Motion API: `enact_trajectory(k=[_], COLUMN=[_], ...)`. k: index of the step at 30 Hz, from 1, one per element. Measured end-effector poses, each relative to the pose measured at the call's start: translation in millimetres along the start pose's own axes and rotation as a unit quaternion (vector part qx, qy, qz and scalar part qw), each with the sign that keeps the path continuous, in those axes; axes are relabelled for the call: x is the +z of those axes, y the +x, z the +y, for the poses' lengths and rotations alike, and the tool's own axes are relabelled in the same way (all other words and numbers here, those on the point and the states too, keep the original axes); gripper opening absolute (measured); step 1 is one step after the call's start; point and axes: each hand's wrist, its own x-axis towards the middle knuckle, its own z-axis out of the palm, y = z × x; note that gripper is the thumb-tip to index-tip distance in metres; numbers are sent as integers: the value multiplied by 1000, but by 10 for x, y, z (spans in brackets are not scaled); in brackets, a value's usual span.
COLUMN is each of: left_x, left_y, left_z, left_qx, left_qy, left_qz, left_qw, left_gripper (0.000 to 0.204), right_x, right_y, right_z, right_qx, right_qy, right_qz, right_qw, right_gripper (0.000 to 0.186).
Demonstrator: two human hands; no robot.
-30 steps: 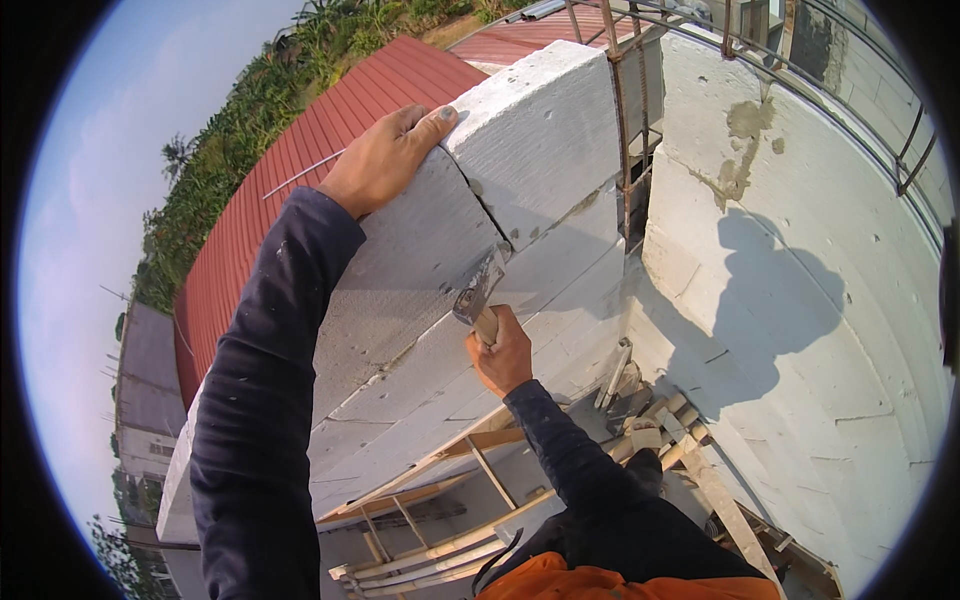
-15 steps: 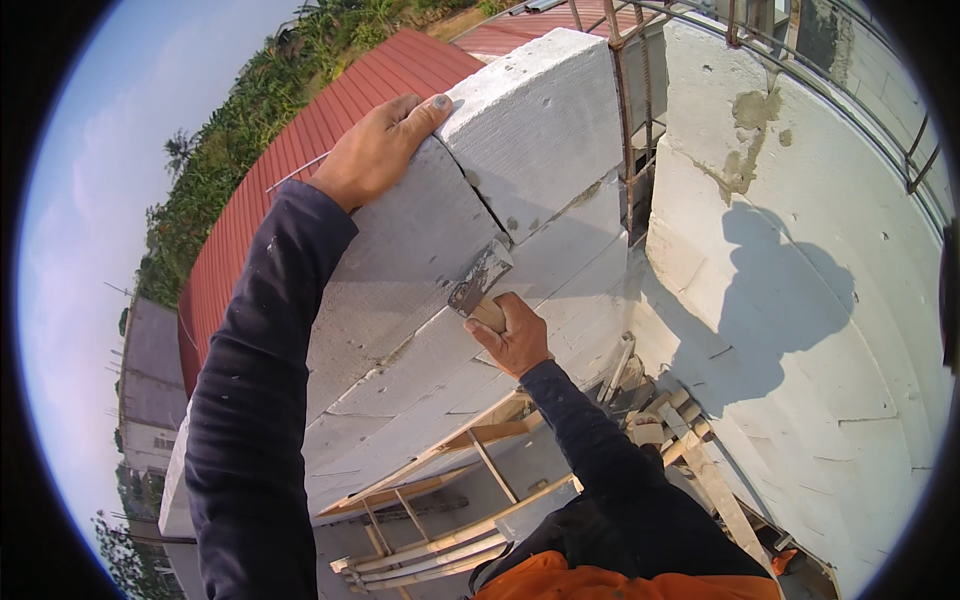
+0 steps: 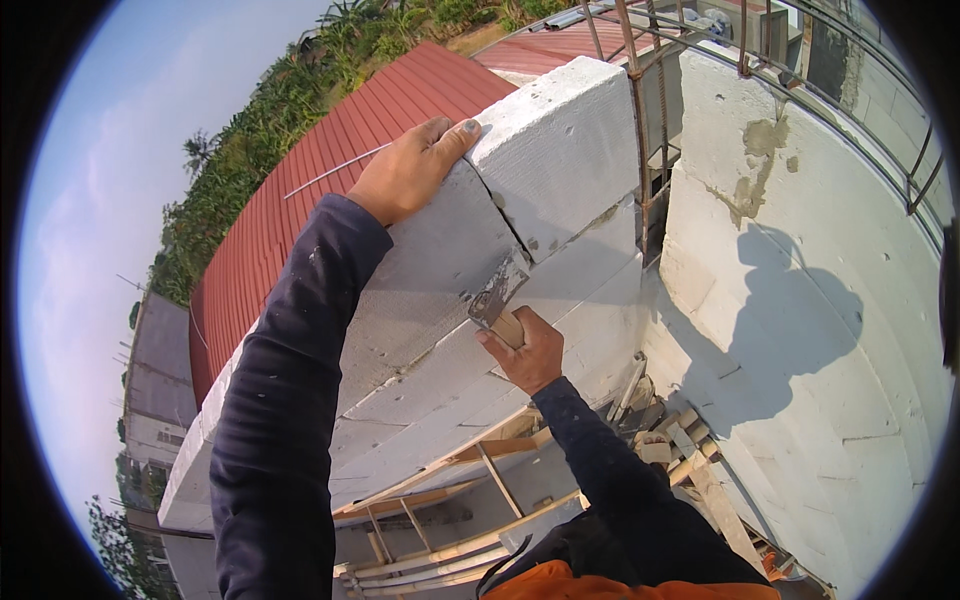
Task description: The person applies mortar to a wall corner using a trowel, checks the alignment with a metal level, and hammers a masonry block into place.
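My left hand [image 3: 415, 172] is clamped over the top edge of a white lightweight concrete block [image 3: 430, 265], its thumb by the corner and its other fingers partly hidden beyond the edge. Beside that block sits another white block [image 3: 565, 145], with a dark narrow joint between the two. In my right hand [image 3: 535, 352] is a putty knife [image 3: 493, 298] with a short wooden handle, fingers wrapped round it. Its mortar-smeared blade lies against or very near the wall face, by the joint's lower end; exact contact is hard to tell.
Rusty reinforcing bars [image 3: 640, 130] rise in the corner, right of the blocks. Another white wall [image 3: 800, 330] with mortar patches stands at right, carrying my shadow. Below are a timber frame [image 3: 490, 470] and scrap wood [image 3: 690, 440]. A red metal roof [image 3: 330, 190] lies beyond the wall.
The whole view has shifted, so wall and hands appear slightly farther right and lower. My left hand keeps its place on the block, and the putty knife stays near the joint's lower end.
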Motion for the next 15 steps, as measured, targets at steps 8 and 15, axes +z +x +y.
enact_trajectory(k=[8, 15], left_x=[-17, -5], left_y=[-28, -38], left_z=[36, 68], left_qx=[-2, -4], left_qy=[21, 21], left_qz=[12, 9], left_qw=[1000, 1000], left_gripper=[78, 79], right_x=[-81, -177], right_y=[394, 588], right_z=[-422, -510], right_qx=[-16, 29], right_qy=[16, 69], right_qz=[-6, -28], right_qw=[1000, 997], right_gripper=[58, 61])
